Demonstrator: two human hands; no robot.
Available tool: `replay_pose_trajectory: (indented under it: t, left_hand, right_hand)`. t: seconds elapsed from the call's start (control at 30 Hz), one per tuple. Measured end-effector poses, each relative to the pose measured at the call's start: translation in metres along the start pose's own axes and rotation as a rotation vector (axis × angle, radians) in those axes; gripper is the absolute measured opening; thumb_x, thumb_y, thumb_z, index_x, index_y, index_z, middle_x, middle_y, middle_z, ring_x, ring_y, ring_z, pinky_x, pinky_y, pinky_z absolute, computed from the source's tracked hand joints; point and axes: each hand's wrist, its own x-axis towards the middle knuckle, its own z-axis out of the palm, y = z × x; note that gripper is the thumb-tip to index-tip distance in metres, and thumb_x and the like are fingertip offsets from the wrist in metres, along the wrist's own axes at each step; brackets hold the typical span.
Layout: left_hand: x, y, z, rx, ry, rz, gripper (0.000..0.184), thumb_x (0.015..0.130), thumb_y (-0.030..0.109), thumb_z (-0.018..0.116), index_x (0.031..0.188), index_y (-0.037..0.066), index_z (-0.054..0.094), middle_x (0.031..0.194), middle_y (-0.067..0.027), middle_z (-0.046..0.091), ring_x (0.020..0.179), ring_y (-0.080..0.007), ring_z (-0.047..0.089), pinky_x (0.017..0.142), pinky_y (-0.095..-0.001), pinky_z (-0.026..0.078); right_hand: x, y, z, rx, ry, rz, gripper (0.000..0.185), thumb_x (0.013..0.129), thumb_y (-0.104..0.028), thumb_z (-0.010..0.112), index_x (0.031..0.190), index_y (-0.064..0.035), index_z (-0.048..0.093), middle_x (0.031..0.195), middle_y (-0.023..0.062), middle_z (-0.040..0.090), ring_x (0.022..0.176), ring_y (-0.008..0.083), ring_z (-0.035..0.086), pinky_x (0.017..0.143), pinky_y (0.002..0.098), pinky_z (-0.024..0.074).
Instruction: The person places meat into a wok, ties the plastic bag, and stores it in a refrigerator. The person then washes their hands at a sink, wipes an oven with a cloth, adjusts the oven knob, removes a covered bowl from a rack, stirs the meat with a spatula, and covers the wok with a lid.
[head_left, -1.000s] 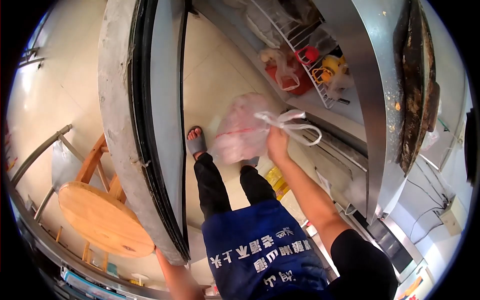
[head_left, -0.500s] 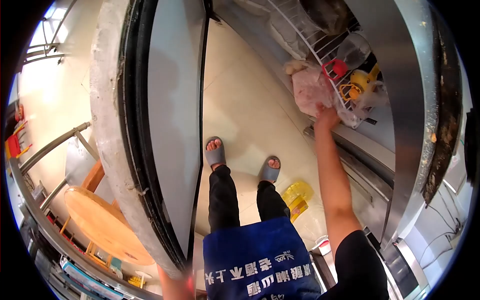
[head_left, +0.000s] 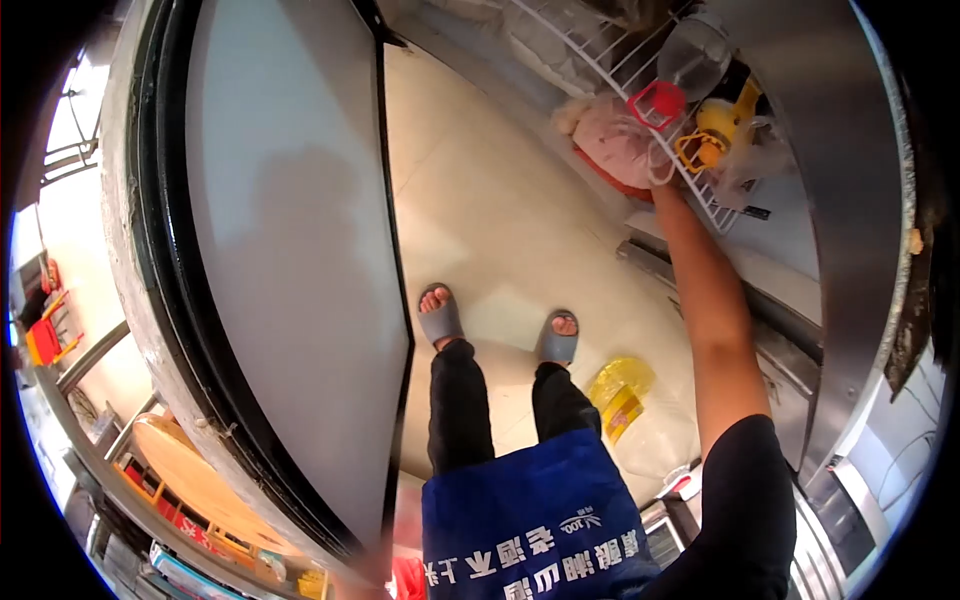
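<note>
My right arm reaches into an open fridge-like cabinet. The right hand [head_left: 665, 188] is at the near side of a clear plastic bag with pink contents [head_left: 612, 142], beside the wire rack [head_left: 708, 200]. Its fingers are hidden behind the bag and rack, so their grip does not show. A red-orange edge [head_left: 622, 182] shows beneath the bag. My left hand [head_left: 362, 572] is blurred at the bottom, by the lower edge of the open door [head_left: 290, 230]; its fingers cannot be made out.
On the rack lie a clear container [head_left: 694, 62], a red-capped item [head_left: 660, 102] and a yellow bottle [head_left: 718, 122]. A yellow plastic jug [head_left: 622, 395] stands on the floor by my right foot. A round wooden stool [head_left: 195, 475] is beyond the door.
The pink bag sits farther back and lower beside the rack, exposing the red-orange edge. My right hand has followed it inward. The view has shifted, with the door appearing farther left.
</note>
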Motion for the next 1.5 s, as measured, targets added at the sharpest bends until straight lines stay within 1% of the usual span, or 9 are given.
replay_pose_trajectory:
  t: [0.2, 0.27, 0.47, 0.6, 0.73, 0.8, 0.9, 1.07, 1.5]
  left_hand:
    - [-0.007, -0.017, -0.001, -0.036, -0.003, -0.032, 0.049, 0.105, 0.048, 0.047, 0.105, 0.002, 0.065, 0.103, -0.0074, 0.062, 0.100, -0.0179, 0.056, 0.091, -0.0318, 0.044]
    - [-0.009, -0.024, 0.001, -0.073, -0.017, -0.050, 0.048, 0.105, 0.047, 0.048, 0.106, 0.002, 0.065, 0.104, -0.0079, 0.063, 0.101, -0.0183, 0.057, 0.092, -0.0320, 0.044]
    - [-0.014, -0.044, 0.030, -0.387, -0.062, -0.258, 0.048, 0.105, 0.046, 0.048, 0.109, 0.002, 0.066, 0.108, -0.0093, 0.064, 0.105, -0.0195, 0.058, 0.096, -0.0326, 0.045]
    - [-0.020, -0.049, 0.084, -0.844, -0.060, -0.534, 0.047, 0.105, 0.045, 0.049, 0.111, 0.001, 0.067, 0.110, -0.0102, 0.065, 0.108, -0.0203, 0.059, 0.098, -0.0329, 0.046]
    - [-0.089, 0.033, 0.177, 0.344, -0.196, 0.557, 0.020, 0.104, 0.015, 0.051, 0.106, -0.003, 0.062, 0.096, -0.0120, 0.064, 0.097, -0.0209, 0.063, 0.089, -0.0350, 0.050]
    - [-0.109, 0.021, 0.195, 0.246, -0.211, 0.721, 0.020, 0.103, 0.016, 0.056, 0.107, -0.003, 0.062, 0.095, -0.0127, 0.066, 0.094, -0.0198, 0.065, 0.087, -0.0326, 0.051]
    - [-0.134, 0.033, 0.179, 0.190, -0.390, 0.586, 0.023, 0.102, 0.020, 0.060, 0.106, -0.003, 0.062, 0.092, -0.0117, 0.069, 0.089, -0.0173, 0.067, 0.083, -0.0301, 0.052]
    - [-0.128, 0.030, 0.107, 0.090, -0.456, 0.512, 0.030, 0.102, 0.026, 0.062, 0.103, -0.004, 0.065, 0.088, -0.0109, 0.073, 0.084, -0.0146, 0.070, 0.077, -0.0275, 0.054]
    - [-0.197, 0.075, -0.052, 0.065, 0.252, 0.703, 0.022, 0.096, 0.017, 0.065, 0.087, -0.003, 0.066, 0.072, -0.0112, 0.070, 0.064, -0.0170, 0.065, 0.064, -0.0319, 0.052]
  right_hand:
    - [-0.016, -0.009, -0.025, -0.212, -0.034, 0.540, 0.056, 0.092, -0.044, 0.058, 0.131, -0.0040, 0.061, 0.131, 0.0228, 0.061, 0.120, 0.0432, 0.057, 0.103, 0.0512, 0.0448]
    - [-0.030, -0.001, -0.014, -0.115, 0.238, 0.429, 0.051, 0.092, -0.044, 0.058, 0.120, -0.0031, 0.067, 0.125, 0.0232, 0.064, 0.123, 0.0465, 0.054, 0.106, 0.0554, 0.0400]
    - [-0.105, -0.126, -0.124, 0.198, -0.011, 0.212, 0.079, 0.085, -0.010, 0.072, 0.151, 0.0060, 0.030, 0.154, 0.0314, 0.031, 0.144, 0.0469, 0.029, 0.120, 0.0508, 0.0210]
    - [-0.183, -0.150, -0.187, 0.566, -0.310, 0.004, 0.069, 0.088, -0.009, 0.067, 0.150, 0.0006, 0.035, 0.158, 0.0307, 0.023, 0.143, 0.0491, 0.032, 0.115, 0.0505, 0.0353]
    - [-0.283, -0.108, -0.276, 0.560, -0.558, 0.086, 0.048, 0.089, -0.007, 0.064, 0.136, -0.0019, 0.056, 0.155, 0.0270, 0.032, 0.135, 0.0443, 0.045, 0.105, 0.0437, 0.0482]
    - [-0.336, -0.066, -0.332, 0.481, -0.558, 0.169, 0.036, 0.088, -0.005, 0.063, 0.124, -0.0010, 0.065, 0.147, 0.0273, 0.044, 0.117, 0.0439, 0.060, 0.093, 0.0435, 0.0552]
    - [-0.387, -0.022, -0.435, 0.316, -0.495, 0.208, 0.020, 0.085, -0.004, 0.063, 0.104, -0.0059, 0.067, 0.137, 0.0259, 0.052, 0.094, 0.0413, 0.067, 0.077, 0.0460, 0.0568]
    - [-0.419, 0.017, -0.511, 0.316, -0.460, 0.289, 0.019, 0.084, -0.007, 0.064, 0.102, -0.0065, 0.069, 0.132, 0.0253, 0.054, 0.101, 0.0430, 0.065, 0.086, 0.0470, 0.0535]
    - [-0.128, -0.150, -0.611, 0.804, -0.161, -0.073, 0.012, 0.091, -0.009, 0.065, 0.100, -0.0028, 0.071, 0.119, 0.0146, 0.064, 0.084, 0.0262, 0.068, 0.073, 0.0339, 0.0548]
